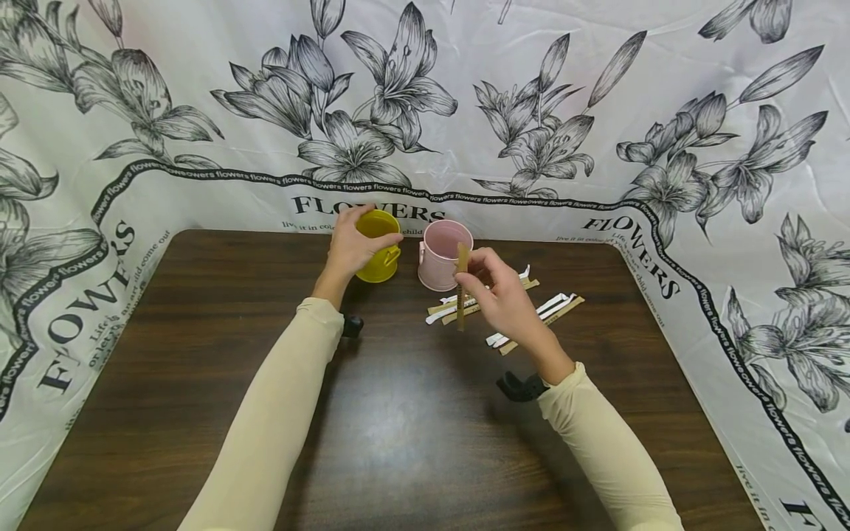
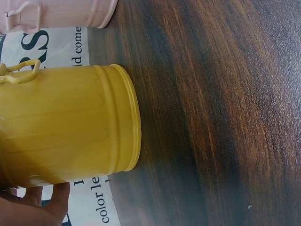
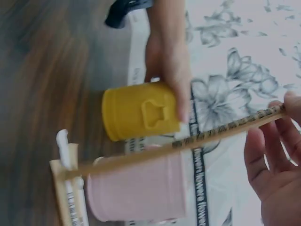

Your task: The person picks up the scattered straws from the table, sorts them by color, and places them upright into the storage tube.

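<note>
My left hand (image 1: 348,247) holds a small yellow bucket (image 1: 377,271) near its rim, thumb on one side and fingers on the other. The bucket stands upright at the back of the table, its little side handle facing right. Between thumb and fingers my right hand (image 1: 503,295) pinches one end of a narrow brown paper stick packet (image 3: 207,137) with dark print. The packet hangs nearly upright in the head view, in front of a pink bucket (image 1: 435,267). That pink bucket stands just right of the yellow one, apart from it.
Several white and brown stick packets (image 1: 554,308) lie in two loose groups on the dark wooden table (image 1: 372,428), right of and before the pink bucket. A white flower-printed cloth (image 1: 465,162) hangs behind and around the table's back and sides.
</note>
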### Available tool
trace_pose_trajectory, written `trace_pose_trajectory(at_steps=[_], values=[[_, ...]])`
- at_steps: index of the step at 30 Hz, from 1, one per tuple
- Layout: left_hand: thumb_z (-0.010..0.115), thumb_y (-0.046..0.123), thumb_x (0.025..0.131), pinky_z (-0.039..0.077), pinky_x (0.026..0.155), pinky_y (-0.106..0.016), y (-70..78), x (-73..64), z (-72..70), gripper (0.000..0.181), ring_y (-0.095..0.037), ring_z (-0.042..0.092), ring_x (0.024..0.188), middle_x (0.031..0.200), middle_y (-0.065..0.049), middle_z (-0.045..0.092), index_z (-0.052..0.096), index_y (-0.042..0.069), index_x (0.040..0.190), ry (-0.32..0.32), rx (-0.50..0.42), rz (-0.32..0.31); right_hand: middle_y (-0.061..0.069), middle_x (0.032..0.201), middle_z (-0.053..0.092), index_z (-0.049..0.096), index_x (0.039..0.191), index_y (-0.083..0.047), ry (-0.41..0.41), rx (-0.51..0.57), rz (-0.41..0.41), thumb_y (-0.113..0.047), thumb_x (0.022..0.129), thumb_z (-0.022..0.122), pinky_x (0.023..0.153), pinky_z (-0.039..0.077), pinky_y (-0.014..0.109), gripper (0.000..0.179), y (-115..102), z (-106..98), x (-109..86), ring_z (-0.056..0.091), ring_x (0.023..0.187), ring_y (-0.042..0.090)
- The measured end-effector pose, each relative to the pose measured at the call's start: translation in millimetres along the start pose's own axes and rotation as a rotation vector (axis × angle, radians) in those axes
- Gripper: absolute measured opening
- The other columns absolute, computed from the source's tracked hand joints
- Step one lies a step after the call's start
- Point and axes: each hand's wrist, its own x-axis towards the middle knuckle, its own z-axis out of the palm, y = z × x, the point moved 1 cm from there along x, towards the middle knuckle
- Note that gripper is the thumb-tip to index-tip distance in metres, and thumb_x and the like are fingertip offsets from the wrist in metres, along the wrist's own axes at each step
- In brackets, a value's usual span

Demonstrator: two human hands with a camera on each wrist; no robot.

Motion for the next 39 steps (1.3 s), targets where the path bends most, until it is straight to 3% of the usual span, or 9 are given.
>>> trace_pose_trajectory(at_steps=[7,10,13,16,19,24,30,36,39], values=[[0.084,0.059,0.076,0.036,0.12,-0.058,2.5,0.0,0.6,0.091,-0.035,0.037,0.145,0.166,-0.007,0.027,0.047,0.028,0.153,-0.004,0.032,-0.008,-0.001,0.097,0.062,0.055,0.114,0.004,0.169,0.186,0.062,-0.001,0.098,0.064,0.076,0.055,0.021,0.019,-17,-8,24.0,0.061,0.084,0.008],[0.083,0.059,0.076,0.035,0.12,-0.058,2.7,-1.4,-1.0,0.09,-0.035,0.037,0.145,0.166,-0.007,0.028,0.046,0.028,0.153,-0.002,0.04,-0.011,-0.006,0.095,0.062,0.056,0.112,-0.003,0.238,0.286,0.032,0.001,0.098,0.063,0.075,0.054,0.02,0.016,-22,-10,40.4,0.061,0.083,0.008],[0.084,0.058,0.076,0.035,0.119,-0.059,1.8,-1.4,-1.9,0.09,-0.036,0.038,0.144,0.165,-0.008,0.029,0.047,0.027,0.152,0.002,0.037,-0.008,-0.004,0.094,0.064,0.056,0.109,-0.009,0.298,0.362,-0.023,0.001,0.098,0.062,0.073,0.055,0.023,0.017,-24,-11,60.1,0.062,0.081,0.01],[0.085,0.056,0.076,0.036,0.119,-0.059,1.1,-1.3,-1.9,0.09,-0.036,0.038,0.144,0.164,-0.01,0.03,0.048,0.026,0.152,0.002,0.032,-0.005,-0.003,0.094,0.065,0.057,0.11,-0.005,0.352,0.38,-0.067,0.001,0.098,0.062,0.072,0.057,0.024,0.014,-27,-10,78.9,0.064,0.081,0.01],[0.086,0.054,0.076,0.036,0.118,-0.059,1.3,-1.0,-1.5,0.09,-0.036,0.038,0.143,0.163,-0.01,0.031,0.048,0.026,0.152,-0.002,0.029,-0.003,-0.001,0.095,0.064,0.056,0.112,0.001,0.397,0.389,-0.078,-0.001,0.098,0.062,0.073,0.059,0.026,0.015,-28,-8,94.6,0.064,0.083,0.011],[0.087,0.053,0.075,0.036,0.118,-0.059,2.1,-0.6,-1.7,0.091,-0.036,0.039,0.143,0.162,-0.011,0.032,0.048,0.025,0.152,-0.005,0.033,0.008,0.002,0.096,0.062,0.055,0.11,-0.006,0.463,0.436,-0.073,-0.001,0.098,0.062,0.073,0.059,0.028,0.015,-27,-2,114.6,0.064,0.086,0.013],[0.088,0.053,0.075,0.034,0.119,-0.06,3.0,-1.3,-2.8,0.091,-0.035,0.038,0.144,0.162,-0.011,0.032,0.049,0.024,0.151,0.002,0.023,0.014,-0.001,0.098,0.064,0.055,0.107,-0.009,0.436,0.469,0.032,0.0,0.098,0.062,0.074,0.059,0.026,0.015,-17,12,128.5,0.064,0.089,0.012],[0.087,0.054,0.075,0.032,0.121,-0.059,3.0,-1.6,-2.7,0.092,-0.036,0.036,0.146,0.163,-0.012,0.031,0.048,0.023,0.152,-0.001,0.032,0.023,-0.001,0.099,0.063,0.056,0.117,-0.004,0.343,0.369,0.176,-0.007,0.098,0.066,0.079,0.059,0.027,0.022,1,28,129.2,0.067,0.089,0.014],[0.087,0.054,0.075,0.032,0.121,-0.058,2.6,-1.5,-1.8,0.092,-0.036,0.036,0.146,0.163,-0.012,0.031,0.048,0.023,0.152,-0.003,0.039,0.025,-0.002,0.099,0.062,0.056,0.118,-0.003,0.31,0.326,0.197,-0.01,0.099,0.066,0.079,0.059,0.026,0.023,7,33,126.3,0.069,0.093,0.025]])
